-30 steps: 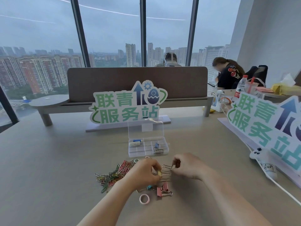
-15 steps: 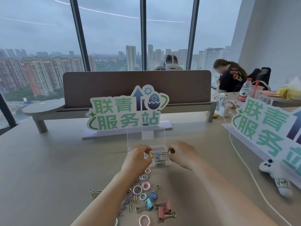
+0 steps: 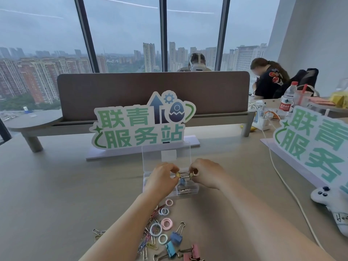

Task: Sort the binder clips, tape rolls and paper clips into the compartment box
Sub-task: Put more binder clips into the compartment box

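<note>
"联青服务站" on the desk sign (image 3: pixel 139 125)

- The left hand (image 3: pixel 162 178) hides the compartment box (image 3: pixel 190 189) at its 9 o'clock side.
- Pink binder clip (image 3: pixel 193 254), at 6 o'clock, is cut by the bottom edge.
- What the fingers (image 3: pixel 194 169) pinch is blurred.

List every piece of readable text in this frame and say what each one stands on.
"联青服务站": on the green-and-white sign standing on the desk behind the compartment box.
"联青" over "服务": on the second sign at the right, cut off by the frame edge.
Red label of the water bottle: white characters, too small to read.
Print on the white plush toy: too blurred to read.
</note>
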The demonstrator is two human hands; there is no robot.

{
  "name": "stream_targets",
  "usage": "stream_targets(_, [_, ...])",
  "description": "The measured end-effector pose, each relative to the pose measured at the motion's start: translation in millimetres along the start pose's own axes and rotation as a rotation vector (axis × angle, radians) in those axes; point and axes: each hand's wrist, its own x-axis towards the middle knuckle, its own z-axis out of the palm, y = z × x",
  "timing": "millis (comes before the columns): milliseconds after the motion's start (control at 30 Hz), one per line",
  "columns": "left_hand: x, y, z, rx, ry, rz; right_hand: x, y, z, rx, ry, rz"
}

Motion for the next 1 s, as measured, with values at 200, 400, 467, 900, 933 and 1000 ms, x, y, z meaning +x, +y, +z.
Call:
stream_targets(200, [2.5, 0.4, 5.9, -0.004, -0.015, 0.010, 4.2, 3.1, 0.2, 0.041, -0.041, -0.001])
stream_targets(400, [4.4, -0.6, 10.7, -0.002, -0.042, 0.034, 7.9, 7.9, 0.5, 0.048, -0.083, 0.022])
stream_targets(467, [4.6, -0.6, 12.6, -0.005, -0.056, 0.031, 7.9, 9.2, 1.0, 0.050, -0.090, 0.030])
stream_targets(900, [2.4, -5.3, 20.1, 0.017, -0.087, 0.078, 1.4, 7.4, 3.3, 0.114, -0.077, 0.024])
stream_targets(933, [2.3, -5.5, 20.6, 0.034, -0.089, 0.091, 1.1, 7.4, 3.7, 0.113, -0.076, 0.025])
stream_targets(1000, [2.2, -6.1, 21.2, 0.059, -0.095, 0.106, 0.1, 7.9, 4.6, 0.108, -0.073, 0.024])
